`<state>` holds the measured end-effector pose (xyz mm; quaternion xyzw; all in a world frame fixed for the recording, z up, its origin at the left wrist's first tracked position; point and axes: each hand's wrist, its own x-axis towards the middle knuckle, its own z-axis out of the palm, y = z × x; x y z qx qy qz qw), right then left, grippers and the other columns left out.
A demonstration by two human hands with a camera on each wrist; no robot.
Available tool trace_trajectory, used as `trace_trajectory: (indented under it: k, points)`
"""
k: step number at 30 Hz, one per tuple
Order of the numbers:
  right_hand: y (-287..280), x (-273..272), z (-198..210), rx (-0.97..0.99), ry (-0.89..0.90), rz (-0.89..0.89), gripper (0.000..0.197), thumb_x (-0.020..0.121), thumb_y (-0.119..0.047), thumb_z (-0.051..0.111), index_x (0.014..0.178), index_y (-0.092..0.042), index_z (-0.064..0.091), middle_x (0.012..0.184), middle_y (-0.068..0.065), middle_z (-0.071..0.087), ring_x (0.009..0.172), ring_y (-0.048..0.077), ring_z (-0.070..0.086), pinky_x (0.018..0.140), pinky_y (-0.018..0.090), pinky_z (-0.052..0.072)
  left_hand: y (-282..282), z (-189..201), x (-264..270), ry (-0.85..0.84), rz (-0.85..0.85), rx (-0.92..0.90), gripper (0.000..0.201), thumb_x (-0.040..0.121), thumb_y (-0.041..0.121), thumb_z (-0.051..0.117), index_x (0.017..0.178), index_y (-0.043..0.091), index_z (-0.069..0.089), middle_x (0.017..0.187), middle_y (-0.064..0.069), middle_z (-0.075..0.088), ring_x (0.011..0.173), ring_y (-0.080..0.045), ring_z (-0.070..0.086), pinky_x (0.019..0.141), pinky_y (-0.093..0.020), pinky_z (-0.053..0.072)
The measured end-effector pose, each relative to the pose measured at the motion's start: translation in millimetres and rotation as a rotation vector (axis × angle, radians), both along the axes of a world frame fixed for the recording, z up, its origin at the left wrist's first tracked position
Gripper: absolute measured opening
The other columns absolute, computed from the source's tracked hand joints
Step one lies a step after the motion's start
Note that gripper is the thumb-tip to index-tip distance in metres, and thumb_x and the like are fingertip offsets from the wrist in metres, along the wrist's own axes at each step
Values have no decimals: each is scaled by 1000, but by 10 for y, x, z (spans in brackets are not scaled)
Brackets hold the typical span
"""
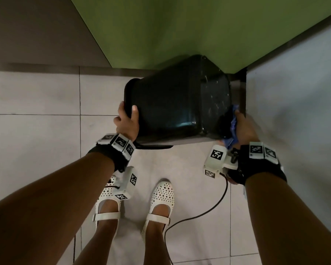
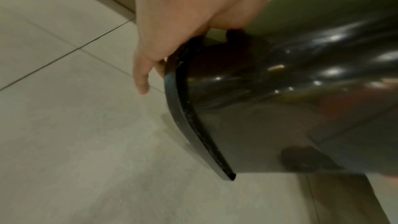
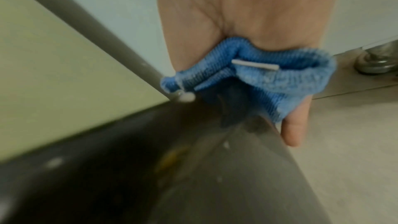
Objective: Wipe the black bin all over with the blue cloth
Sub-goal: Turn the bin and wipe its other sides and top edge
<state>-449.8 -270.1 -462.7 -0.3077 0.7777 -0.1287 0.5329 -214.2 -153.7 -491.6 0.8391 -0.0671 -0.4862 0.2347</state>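
One glossy black plastic bin (image 1: 172,104) hangs between the two hands, lifted off the pale tiled floor (image 1: 36,131) and turned on its side: its long axis runs from the left hand across to the right, the flanged open rim (image 2: 183,108) pointing toward the left hand and the closed, speckled base (image 1: 216,96) toward the right hand. The left hand (image 1: 126,121) clamps the rim, thumb over the outer wall and fingers hooked around the lip, though the left wrist view shows one finger hanging loose beside the rim. The right hand (image 1: 245,129) bunches one blue ribbed cloth (image 3: 269,77) in its palm and presses it to the corner of the bin's base end; a fingertip (image 3: 294,134) pokes out below the cloth. Beyond the hands stands a green panel (image 1: 180,25); nearer than the hands are two white perforated shoes (image 1: 161,201) and one black cable (image 1: 208,211) on the floor.
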Motion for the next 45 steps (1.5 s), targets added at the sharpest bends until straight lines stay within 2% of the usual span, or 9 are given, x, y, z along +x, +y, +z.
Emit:
trace_trajectory:
  k: [4, 10, 15, 22, 25, 31, 33, 39, 45]
  points:
    - [116, 44, -18, 40, -67, -6, 27, 92, -48, 44, 75, -27, 45, 49, -11, 63, 45, 2, 59, 53, 24, 48, -18, 128, -116, -30, -256, -169, 52, 102, 38, 16, 151, 20, 10, 160, 1, 0, 148, -22, -4, 119, -52, -1]
    - [307, 202, 19, -34, -85, -1, 23, 92, -46, 46, 75, -30, 50, 78, -5, 54, 68, 16, 54, 75, 39, 51, -125, 212, -250, 83, -167, -316, 55, 101, 41, 13, 151, 19, 8, 160, 3, 1, 148, -16, -4, 120, -50, 2]
    - [458, 175, 32, -123, 33, 112, 29, 94, -39, 45, 68, -27, 49, 68, -4, 53, 62, 10, 49, 69, 30, 42, 3, -33, -219, 309, 36, -232, 106, 55, 96, 20, 145, 39, 25, 155, 3, 29, 144, -17, 23, 119, -45, 19]
    - [630, 213, 30, -199, 68, 191, 29, 97, -34, 41, 71, -26, 50, 66, -2, 54, 63, 11, 50, 66, 22, 40, 360, -400, -253, 485, 166, -147, 86, 63, 90, 39, 132, 41, 46, 144, 1, 47, 133, -22, 45, 113, -47, 34]
    - [660, 241, 27, -216, 81, 204, 23, 97, -34, 42, 83, -21, 54, 70, -6, 56, 67, 7, 52, 71, 24, 40, 268, 5, -281, 496, 182, -201, 46, 94, 61, 22, 106, 40, 61, 127, -7, 59, 127, -29, 49, 111, -46, 36]
    - [628, 338, 214, -253, 213, 297, 29, 98, -32, 41, 106, -9, 56, 92, 10, 62, 88, 23, 58, 76, 27, 38, 144, 470, -241, 508, 72, -320, 40, 100, 44, 3, 128, 42, 32, 105, 15, 54, 91, -2, 52, 81, -19, 46]
    - [592, 444, 350, -345, 340, 352, 35, 98, -31, 41, 126, -12, 50, 115, 11, 60, 98, 18, 55, 82, 20, 36, 123, 426, -219, 466, 35, -350, 44, 98, 47, 3, 138, 43, 22, 131, 15, 48, 109, -3, 50, 76, -12, 47]
    - [514, 995, 438, -708, 304, 784, 46, 93, -24, 52, 137, -29, 41, 141, 10, 41, 124, 23, 45, 99, 19, 30, 172, 293, -158, 423, -80, -418, 50, 96, 54, 9, 145, 48, 0, 157, 10, 19, 142, -17, 26, 112, -45, 32]
    - [418, 1309, 97, -866, 340, 1015, 50, 76, -4, 56, 124, -17, 58, 137, 19, 46, 125, 39, 41, 106, 48, 37, 206, 231, -143, 396, -83, -419, 55, 97, 50, 17, 148, 40, -2, 158, 11, 15, 144, -15, 22, 116, -49, 27]
